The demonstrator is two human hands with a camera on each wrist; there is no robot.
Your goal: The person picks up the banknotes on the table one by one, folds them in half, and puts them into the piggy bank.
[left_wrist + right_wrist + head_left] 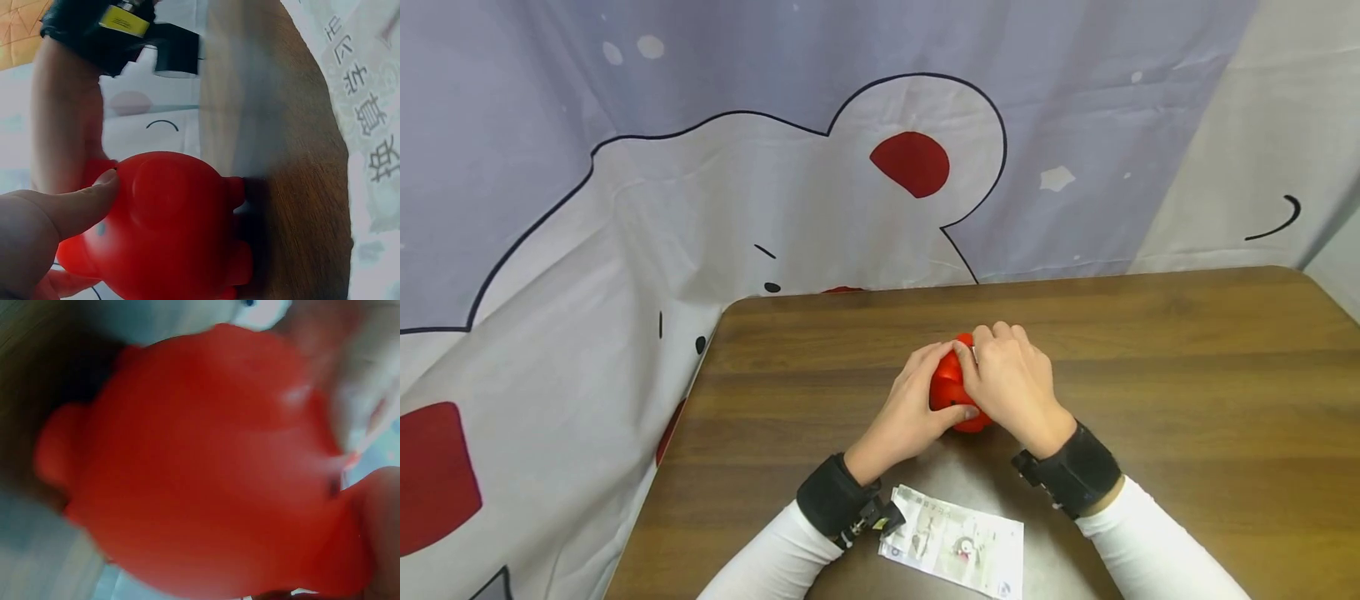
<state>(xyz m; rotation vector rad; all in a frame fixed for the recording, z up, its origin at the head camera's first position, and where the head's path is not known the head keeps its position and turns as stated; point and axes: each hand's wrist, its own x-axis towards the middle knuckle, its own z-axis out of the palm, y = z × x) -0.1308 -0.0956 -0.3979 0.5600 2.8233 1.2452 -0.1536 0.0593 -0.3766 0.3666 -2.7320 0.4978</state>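
A red piggy bank [950,385] stands upright on the wooden table, its feet and round snout [161,187] facing the left wrist view. My left hand [908,414] grips it from the left, fingers along the far side and thumb on the near side. My right hand [1011,379] arches over the top with curled fingers. At its fingertips a small pale edge [974,352] shows, like a folded banknote; most of it is hidden by the hand. The right wrist view is blurred and nearly filled by the red body.
Several printed banknotes [958,542] lie in a loose stack near the table's front, just right of the left wristband [838,497]. The brown table [1187,400] stretches away to the right. A patterned cloth [737,192] hangs behind the table and down its left side.
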